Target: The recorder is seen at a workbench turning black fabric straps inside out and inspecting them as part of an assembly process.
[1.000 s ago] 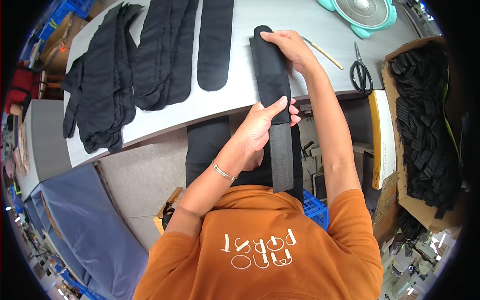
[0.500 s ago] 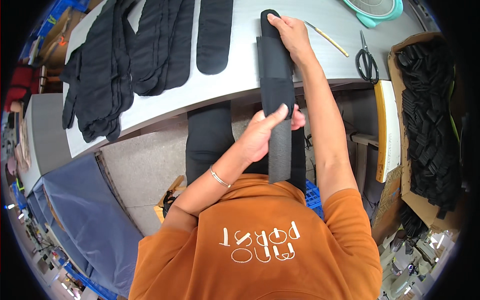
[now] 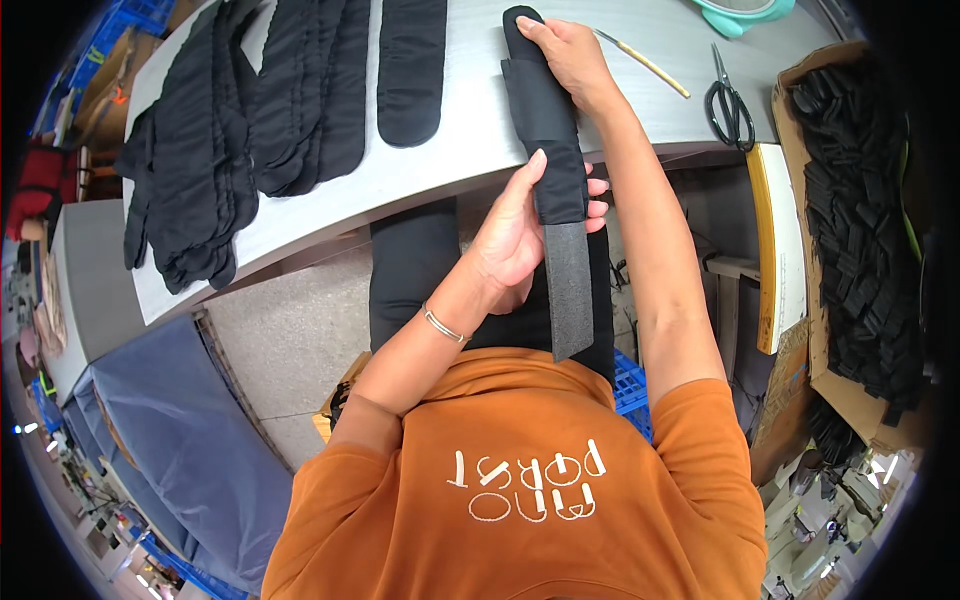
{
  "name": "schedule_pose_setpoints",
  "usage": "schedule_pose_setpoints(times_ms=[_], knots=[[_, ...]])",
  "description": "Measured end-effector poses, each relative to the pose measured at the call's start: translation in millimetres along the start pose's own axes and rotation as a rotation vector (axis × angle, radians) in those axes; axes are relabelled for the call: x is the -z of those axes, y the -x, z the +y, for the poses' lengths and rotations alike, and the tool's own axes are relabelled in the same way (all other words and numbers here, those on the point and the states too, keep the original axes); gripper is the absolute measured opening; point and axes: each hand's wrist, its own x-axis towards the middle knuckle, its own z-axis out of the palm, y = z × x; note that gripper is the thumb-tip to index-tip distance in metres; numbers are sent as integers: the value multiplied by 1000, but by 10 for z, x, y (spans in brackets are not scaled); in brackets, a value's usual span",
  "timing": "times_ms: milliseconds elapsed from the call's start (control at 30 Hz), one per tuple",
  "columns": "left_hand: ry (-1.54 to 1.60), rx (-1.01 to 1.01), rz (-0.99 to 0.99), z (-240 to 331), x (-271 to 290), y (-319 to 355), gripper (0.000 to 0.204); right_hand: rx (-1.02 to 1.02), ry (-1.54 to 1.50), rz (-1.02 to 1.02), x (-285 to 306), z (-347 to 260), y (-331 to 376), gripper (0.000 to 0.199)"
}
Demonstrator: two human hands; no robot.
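Between my hands is a long black fabric sleeve, its far rounded end over the table and its near end over my lap. A flat dark grey strip sticks out of the sleeve's near end. My right hand is closed on the far end, thumb on top. My left hand wraps the sleeve near its lower opening, thumb on the left edge and fingertips showing at the right. A wider black flap or band lies around the middle of the sleeve. How far the strip reaches inside is hidden.
Several black fabric pieces lie in overlapping piles on the table's left, with a single piece beside them. A thin-tipped tool with a yellowish handle, black-handled scissors and a turquoise-rimmed item lie right. A cardboard box holds black pieces.
My left hand has moved up the sleeve, and its fingers now wrap behind to the right edge. The sleeve and strip tilt slightly more. My right hand keeps its hold on the far end.
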Motion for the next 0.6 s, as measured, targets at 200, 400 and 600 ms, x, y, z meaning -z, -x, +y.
schedule_pose_setpoints(times_ms=[200,400,600], knots=[[-231,-42,64,81,8,35,43,62,-35,12,52,-120,243,35],[-197,-202,106,219,3,153,38,-73,-233,60,219,-264,1606,49],[-292,-192,133,-75,-100,186,41,-55,92,173,8,-282,2370,82]])
